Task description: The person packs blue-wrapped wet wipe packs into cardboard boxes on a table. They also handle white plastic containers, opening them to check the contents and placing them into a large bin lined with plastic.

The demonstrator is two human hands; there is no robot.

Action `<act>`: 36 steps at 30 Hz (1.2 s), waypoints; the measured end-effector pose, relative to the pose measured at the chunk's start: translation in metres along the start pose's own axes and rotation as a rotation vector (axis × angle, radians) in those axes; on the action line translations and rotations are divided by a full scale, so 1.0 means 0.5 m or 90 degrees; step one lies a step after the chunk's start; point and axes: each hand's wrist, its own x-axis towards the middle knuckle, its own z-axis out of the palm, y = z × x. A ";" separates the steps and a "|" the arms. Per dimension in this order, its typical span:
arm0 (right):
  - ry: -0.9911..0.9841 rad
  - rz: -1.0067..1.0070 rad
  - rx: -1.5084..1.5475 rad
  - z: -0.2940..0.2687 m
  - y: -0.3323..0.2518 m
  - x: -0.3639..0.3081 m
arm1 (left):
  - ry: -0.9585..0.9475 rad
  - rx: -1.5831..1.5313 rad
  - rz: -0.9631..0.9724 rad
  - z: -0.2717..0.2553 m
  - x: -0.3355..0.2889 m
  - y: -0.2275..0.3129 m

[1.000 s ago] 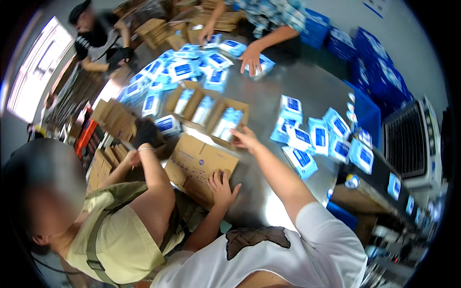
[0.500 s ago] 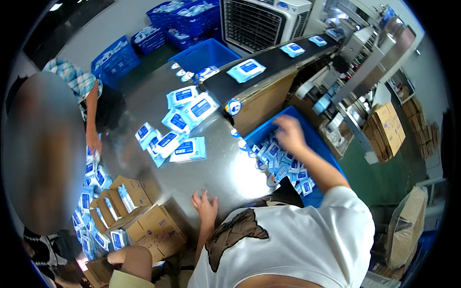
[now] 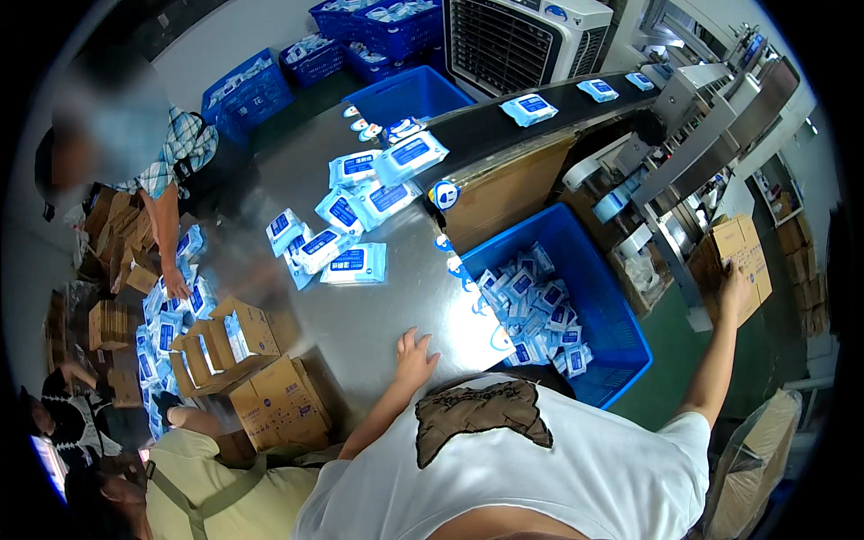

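My left hand (image 3: 412, 355) lies flat with fingers spread on the shiny metal table (image 3: 360, 315), holding nothing. My right arm stretches far right, and my right hand (image 3: 733, 284) touches the lower edge of a stack of flat brown cartons (image 3: 749, 252); whether it grips one is unclear. Between my arms stands a blue crate (image 3: 601, 286) half full of blue-and-white wipe packs (image 3: 538, 301). More wipe packs (image 3: 351, 225) lie loose on the table ahead of my left hand.
A black conveyor belt (image 3: 486, 130) carries packs toward the table. Open cardboard boxes (image 3: 270, 396) stand at my left. A person in a plaid shirt (image 3: 184, 148) works across the table, another in an olive top (image 3: 216, 486) beside me. Blue crates (image 3: 243, 90) and a cooler fan (image 3: 517, 40) stand behind.
My right hand has left the blue crate and swung out right to the flat cartons. My left hand stays on the table. My view has turned a little.
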 end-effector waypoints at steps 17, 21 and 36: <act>-0.411 -0.518 0.879 -0.224 -0.647 -0.411 | 0.353 -1.012 -0.082 -0.201 0.079 0.129; -0.860 -0.380 1.280 -0.129 -0.799 -0.565 | 0.553 -0.800 -0.307 -0.132 0.011 -0.022; -0.593 -0.377 1.235 -0.230 -0.906 -0.666 | 0.303 -0.550 -0.054 -0.147 -0.060 0.124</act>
